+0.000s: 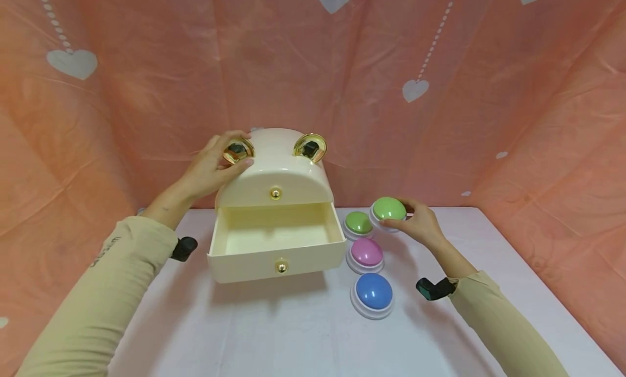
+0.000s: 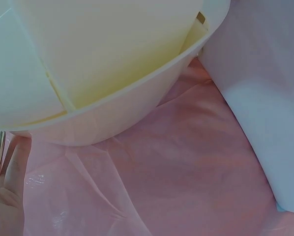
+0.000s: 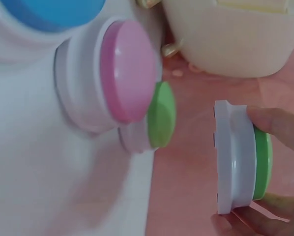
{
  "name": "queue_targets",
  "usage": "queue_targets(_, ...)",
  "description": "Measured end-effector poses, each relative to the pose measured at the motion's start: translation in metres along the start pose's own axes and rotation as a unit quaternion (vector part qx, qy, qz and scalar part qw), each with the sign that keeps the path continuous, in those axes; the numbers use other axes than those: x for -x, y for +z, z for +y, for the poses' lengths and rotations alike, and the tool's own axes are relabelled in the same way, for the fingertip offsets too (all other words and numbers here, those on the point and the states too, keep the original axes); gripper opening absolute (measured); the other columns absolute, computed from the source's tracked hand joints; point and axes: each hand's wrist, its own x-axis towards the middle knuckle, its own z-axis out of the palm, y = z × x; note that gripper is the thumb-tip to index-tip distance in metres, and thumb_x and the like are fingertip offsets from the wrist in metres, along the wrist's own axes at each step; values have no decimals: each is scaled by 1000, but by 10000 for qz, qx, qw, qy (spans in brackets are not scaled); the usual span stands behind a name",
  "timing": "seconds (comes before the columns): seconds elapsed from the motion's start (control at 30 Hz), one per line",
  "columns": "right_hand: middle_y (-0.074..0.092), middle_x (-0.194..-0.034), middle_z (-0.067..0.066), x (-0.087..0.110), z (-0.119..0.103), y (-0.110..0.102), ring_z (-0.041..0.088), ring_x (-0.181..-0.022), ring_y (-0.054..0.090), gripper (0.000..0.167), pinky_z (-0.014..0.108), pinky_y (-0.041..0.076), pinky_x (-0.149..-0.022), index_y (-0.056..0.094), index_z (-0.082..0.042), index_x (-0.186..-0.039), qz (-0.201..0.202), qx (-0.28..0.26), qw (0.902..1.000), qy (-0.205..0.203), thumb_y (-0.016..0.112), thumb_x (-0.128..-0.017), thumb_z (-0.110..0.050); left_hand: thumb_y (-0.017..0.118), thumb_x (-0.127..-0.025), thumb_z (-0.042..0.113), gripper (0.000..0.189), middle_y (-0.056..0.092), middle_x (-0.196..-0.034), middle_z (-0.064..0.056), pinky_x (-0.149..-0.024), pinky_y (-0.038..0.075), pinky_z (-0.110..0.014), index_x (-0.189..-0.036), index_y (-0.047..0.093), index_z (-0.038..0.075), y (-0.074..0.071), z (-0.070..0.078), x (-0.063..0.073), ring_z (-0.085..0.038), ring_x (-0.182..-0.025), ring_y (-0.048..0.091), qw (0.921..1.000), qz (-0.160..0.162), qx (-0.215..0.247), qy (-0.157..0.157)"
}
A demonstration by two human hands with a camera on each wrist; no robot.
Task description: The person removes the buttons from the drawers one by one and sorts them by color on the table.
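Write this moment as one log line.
left hand: grips round gold ornament; right hand: holds round green-topped white button; cream plastic lower drawer: open

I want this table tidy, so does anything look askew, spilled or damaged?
No, nothing stands out. The lower drawer of the cream storage box is open but looks undamaged, one green-topped button is simply held in the right hand, and no spill shows on the table.

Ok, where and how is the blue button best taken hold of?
Likely by its white base, left and right edges, from above right: the blue dome is smooth, the pink button sits behind, the open drawer left.
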Motion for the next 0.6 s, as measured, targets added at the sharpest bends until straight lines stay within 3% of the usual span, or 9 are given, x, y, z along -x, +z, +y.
queue_targets(0.6, 49, -134, 28, -10, 35, 14, 41, -122, 45, 79, 52, 39, -102, 41, 4, -139, -41, 63, 9949, 1010, 76, -80, -36, 63, -93, 22, 49, 38, -139, -20, -92, 47, -52, -137, 41, 20, -1, 3, 1, -36, -121, 44, 9999, -46, 94, 22)
